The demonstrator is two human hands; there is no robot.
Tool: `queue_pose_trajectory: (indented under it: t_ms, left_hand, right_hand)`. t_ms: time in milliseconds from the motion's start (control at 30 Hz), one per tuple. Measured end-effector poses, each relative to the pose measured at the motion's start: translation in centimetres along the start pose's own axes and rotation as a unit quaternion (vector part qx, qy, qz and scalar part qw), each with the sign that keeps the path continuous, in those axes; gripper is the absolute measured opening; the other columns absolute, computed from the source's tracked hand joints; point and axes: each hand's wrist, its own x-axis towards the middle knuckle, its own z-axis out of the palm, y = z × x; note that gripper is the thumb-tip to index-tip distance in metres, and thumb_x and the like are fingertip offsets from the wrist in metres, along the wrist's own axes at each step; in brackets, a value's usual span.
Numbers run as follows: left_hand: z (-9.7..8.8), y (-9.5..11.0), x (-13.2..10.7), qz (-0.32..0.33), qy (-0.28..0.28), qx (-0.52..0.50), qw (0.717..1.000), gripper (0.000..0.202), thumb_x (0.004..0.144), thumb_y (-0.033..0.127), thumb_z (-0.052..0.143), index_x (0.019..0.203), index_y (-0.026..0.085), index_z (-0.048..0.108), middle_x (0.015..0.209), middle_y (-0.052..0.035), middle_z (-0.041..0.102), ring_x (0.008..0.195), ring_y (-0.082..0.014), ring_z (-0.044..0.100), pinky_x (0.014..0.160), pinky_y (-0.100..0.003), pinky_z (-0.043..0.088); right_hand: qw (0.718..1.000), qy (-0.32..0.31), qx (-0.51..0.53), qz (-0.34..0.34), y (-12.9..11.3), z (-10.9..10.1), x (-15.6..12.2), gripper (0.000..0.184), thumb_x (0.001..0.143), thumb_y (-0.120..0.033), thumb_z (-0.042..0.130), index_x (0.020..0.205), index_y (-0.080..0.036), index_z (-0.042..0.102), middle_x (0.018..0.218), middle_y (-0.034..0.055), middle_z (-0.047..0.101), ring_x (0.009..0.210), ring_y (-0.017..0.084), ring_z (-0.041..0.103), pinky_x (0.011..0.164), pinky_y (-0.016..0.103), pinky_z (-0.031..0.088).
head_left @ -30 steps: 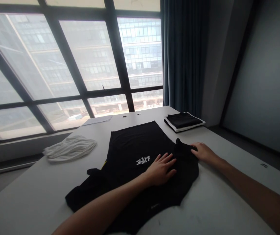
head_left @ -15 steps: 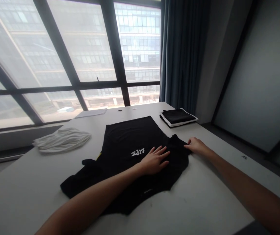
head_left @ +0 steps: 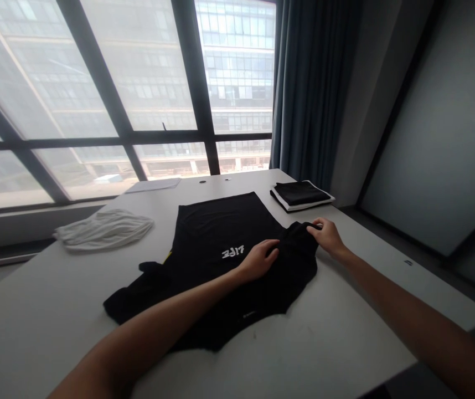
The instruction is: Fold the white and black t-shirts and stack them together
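A black T-shirt (head_left: 208,233) with white lettering lies spread on the white table, its neck end towards me and its hem at the far side. My left hand (head_left: 259,259) rests on the shirt just right of the lettering, fingers curled down into the cloth near the right sleeve; their tips are partly hidden. Between thumb and fingers, my right hand (head_left: 325,235) pinches the end of that sleeve, which is lifted and bunched. On the left the other sleeve lies on the table, partly creased, with a bit of yellow beside it.
A folded stack of black and white clothes (head_left: 301,194) sits at the back right of the table (head_left: 304,354). A crumpled pale cloth (head_left: 104,230) lies at the left, with a flat white sheet (head_left: 153,185) behind it. Windows and a dark curtain (head_left: 314,94) stand beyond.
My left hand has gone from spread flat to curled on the shirt. My right hand has lifted the sleeve end and moved it slightly inward and away from me.
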Motion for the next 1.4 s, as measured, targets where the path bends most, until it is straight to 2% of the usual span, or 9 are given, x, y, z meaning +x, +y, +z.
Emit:
queue_pose_trajectory:
  t_ms: [100,300,567,667,867,1000,1133,1267,1400]
  left_hand:
    - [0.0,-0.3,0.8,-0.093,0.046,-0.213,0.972,0.05,0.1,0.048,0.053,0.138,0.017,0.059,0.134,-0.0138,0.064,0.12,-0.0281,0.062,0.108,-0.047,0.047]
    - [-0.6,-1.1,1.3,-0.212,0.071,-0.415,0.882,0.07,0.102,0.058,0.044,0.161,0.029,0.02,0.139,-0.0138,0.058,0.109,-0.0252,0.069,0.091,-0.041,0.057]
    - [-0.7,-1.2,1.0,-0.158,0.079,-0.271,0.946,0.082,0.081,0.02,0.078,0.154,0.026,0.042,0.128,-0.0109,0.066,0.111,-0.0262,0.066,0.1,-0.043,0.052]
    - [-0.7,-1.5,1.2,-0.136,0.076,-0.213,0.964,0.062,0.077,0.012,0.076,0.138,0.019,0.062,0.132,-0.0104,0.066,0.127,-0.029,0.058,0.11,-0.042,0.045]
    - [-0.6,-1.4,1.5,-0.137,0.085,-0.174,0.971,0.067,0.074,0.006,0.074,0.139,0.016,0.061,0.137,-0.0098,0.064,0.126,-0.0289,0.06,0.113,-0.042,0.045]
    - [-0.6,-1.0,1.3,-0.188,0.059,-0.21,0.958,0.077,0.076,0.01,0.076,0.148,0.016,0.051,0.13,-0.0129,0.067,0.092,-0.0234,0.073,0.079,-0.036,0.063]
    - [-0.7,-1.2,1.2,-0.202,0.028,-0.189,0.961,0.077,0.08,0.01,0.073,0.151,0.013,0.046,0.122,-0.0136,0.07,0.066,-0.0138,0.069,0.058,-0.026,0.06]
    - [-0.9,-1.6,1.2,-0.133,0.039,-0.05,0.989,0.06,0.081,0.013,0.071,0.14,0.012,0.059,0.137,-0.0162,0.061,0.098,-0.0248,0.071,0.084,-0.037,0.062]
    - [-1.1,-1.3,0.6,-0.047,0.082,0.154,0.984,0.049,0.084,0.015,0.069,0.133,0.015,0.065,0.149,-0.0163,0.049,0.134,-0.0335,0.05,0.114,-0.05,0.041]
  right_hand:
    - [0.995,-0.029,0.07,-0.058,-2.7,0.4,-1.9,0.026,0.077,-0.038,0.068,0.093,-0.018,0.066,0.092,0.0088,0.073,0.092,0.026,0.069,0.079,0.035,0.055]
    - [0.905,-0.338,0.246,-0.08,-5.5,1.6,-5.3,0.039,0.092,-0.046,0.059,0.122,-0.022,0.065,0.125,0.0094,0.069,0.105,0.024,0.07,0.093,0.044,0.057]
    - [0.985,-0.115,0.009,-0.128,-1.1,2.1,-2.8,0.031,0.089,-0.018,0.047,0.099,-0.018,0.076,0.108,0.0086,0.076,0.109,0.025,0.068,0.105,0.043,0.049]
    - [0.981,-0.122,-0.029,-0.148,-0.1,2.5,-2.7,0.035,0.089,-0.017,0.045,0.105,-0.019,0.077,0.113,0.0088,0.076,0.112,0.026,0.068,0.106,0.042,0.048]
    - [0.949,-0.207,-0.067,-0.227,1.1,5.5,-1.8,0.041,0.095,-0.021,0.047,0.129,-0.021,0.068,0.143,0.0082,0.06,0.138,0.024,0.05,0.121,0.043,0.033]
    - [0.92,-0.279,-0.165,-0.221,1.4,7.0,0.5,0.043,0.099,-0.028,0.046,0.139,-0.021,0.061,0.154,0.0086,0.048,0.148,0.027,0.033,0.123,0.05,0.025]
    - [0.909,-0.285,-0.209,-0.223,1.7,7.2,2.2,0.045,0.104,-0.03,0.037,0.144,-0.022,0.056,0.155,0.0073,0.046,0.149,0.026,0.031,0.121,0.052,0.026]
    - [0.926,-0.229,-0.211,-0.214,2.5,7.0,2.6,0.047,0.103,-0.029,0.034,0.141,-0.014,0.058,0.15,0.014,0.052,0.146,0.027,0.039,0.12,0.049,0.03]
    - [0.94,-0.186,-0.151,-0.242,2.5,6.8,2.5,0.047,0.101,-0.026,0.036,0.14,-0.015,0.06,0.149,0.0124,0.053,0.144,0.024,0.042,0.122,0.042,0.03]
